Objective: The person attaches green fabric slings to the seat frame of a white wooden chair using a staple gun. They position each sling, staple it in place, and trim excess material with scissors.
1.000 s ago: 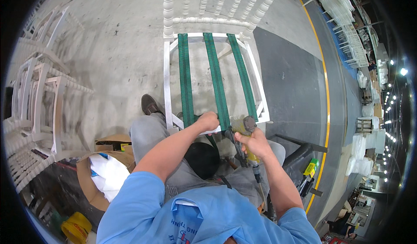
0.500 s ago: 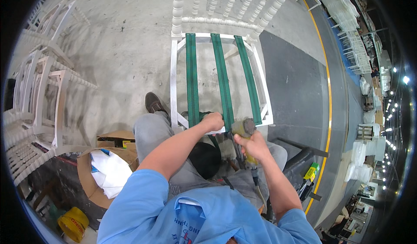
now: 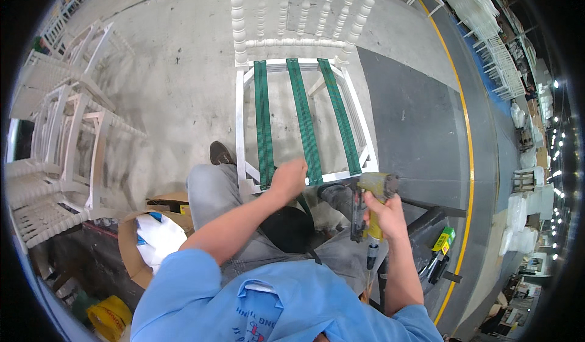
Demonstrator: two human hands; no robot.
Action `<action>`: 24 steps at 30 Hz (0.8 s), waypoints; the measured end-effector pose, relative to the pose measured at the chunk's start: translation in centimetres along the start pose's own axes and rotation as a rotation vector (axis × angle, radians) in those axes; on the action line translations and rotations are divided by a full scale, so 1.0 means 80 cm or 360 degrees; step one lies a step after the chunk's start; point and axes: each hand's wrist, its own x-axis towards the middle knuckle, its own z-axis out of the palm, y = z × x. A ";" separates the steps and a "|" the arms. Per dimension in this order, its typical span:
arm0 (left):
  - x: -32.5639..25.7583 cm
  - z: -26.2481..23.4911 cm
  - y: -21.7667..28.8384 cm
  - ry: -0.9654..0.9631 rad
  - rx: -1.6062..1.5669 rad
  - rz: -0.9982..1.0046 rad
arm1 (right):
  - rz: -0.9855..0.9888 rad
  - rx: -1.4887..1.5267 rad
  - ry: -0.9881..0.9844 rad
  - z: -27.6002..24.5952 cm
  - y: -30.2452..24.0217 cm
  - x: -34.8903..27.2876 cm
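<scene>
The white wooden chair frame with turned back spindles (image 3: 303, 113) stands on the grey concrete floor (image 3: 177, 80) at twelve o'clock from the seated person, with three green woven webbing straps (image 3: 304, 119) running front to back across its open seat. The left hand (image 3: 289, 179) is closed around the near end of the middle strap at the front rail, pulling it toward the lap. The right hand (image 3: 385, 215) is wrapped tight around the grip of a yellow and black pneumatic staple gun (image 3: 370, 211), held at four o'clock from the left hand and just off the rail's right corner.

The main risk, as I judge it, is the gun's nose coming down close to the left fingers: if the strap slips or the hand creeps forward, a staple could catch a fingertip. A slack strap would also be fixed loose or crooked across the rail. The hose below the gun could snag on the knee.

Room is tight at the near side: the knees press up to the front rail, and a dark metal stand (image 3: 426, 220) sits at four o'clock. A torn cardboard box with white sheets (image 3: 152, 238) lies at eight o'clock, stacked white chair frames (image 3: 55, 153) crowd nine o'clock, and the dark mat (image 3: 414, 116) at two o'clock lies open.
</scene>
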 end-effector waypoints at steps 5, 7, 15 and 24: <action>-0.100 0.044 -0.010 -0.0535 -0.0581 -0.0811 | -0.0128 0.0227 0.0001 -0.031 0.012 -0.016; -0.084 0.065 -0.005 -0.0584 -0.1223 -0.1208 | -0.0148 0.0251 -0.0028 -0.034 0.022 -0.012; -0.077 0.107 -0.045 -0.0391 -0.1075 -0.0583 | -0.0103 0.0224 -0.0297 -0.017 0.023 -0.018; -0.038 -0.015 0.023 -0.0363 -0.1390 -0.0533 | 0.0036 0.0007 -0.0457 0.027 0.013 0.026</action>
